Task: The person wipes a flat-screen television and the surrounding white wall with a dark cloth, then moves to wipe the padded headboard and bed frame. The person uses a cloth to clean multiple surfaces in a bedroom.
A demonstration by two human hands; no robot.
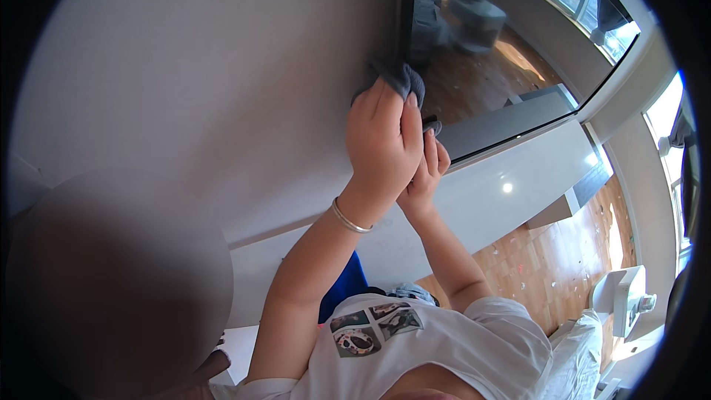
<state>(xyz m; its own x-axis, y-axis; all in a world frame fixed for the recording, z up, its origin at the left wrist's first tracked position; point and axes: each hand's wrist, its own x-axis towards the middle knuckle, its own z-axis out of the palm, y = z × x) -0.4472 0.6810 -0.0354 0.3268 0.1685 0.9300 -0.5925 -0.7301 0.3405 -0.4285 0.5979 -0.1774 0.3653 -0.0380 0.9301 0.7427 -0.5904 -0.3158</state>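
My left hand [383, 133], with a silver bangle [350, 219] on its wrist, grips a bunched dark grey cloth [408, 80]. The cloth lies against the lower left corner area of a glossy black television screen [477, 66], where it meets the pale wall [183, 66]. Just behind and to the right is my right hand [427, 172], its fingers curled around a grey cloth fold [436, 126] near the screen's bottom edge. My left hand hides part of the right one and of the cloth. Windows and furniture are reflected in the screen.
A long white cabinet top [500, 194] runs under the screen. Small scraps litter the wooden floor [533, 266]. At the right stand a white table-like piece [627, 300], a bed with pale covers [577, 355] and windows [664, 105]. A round blurred patch [119, 283] hides the lower left.
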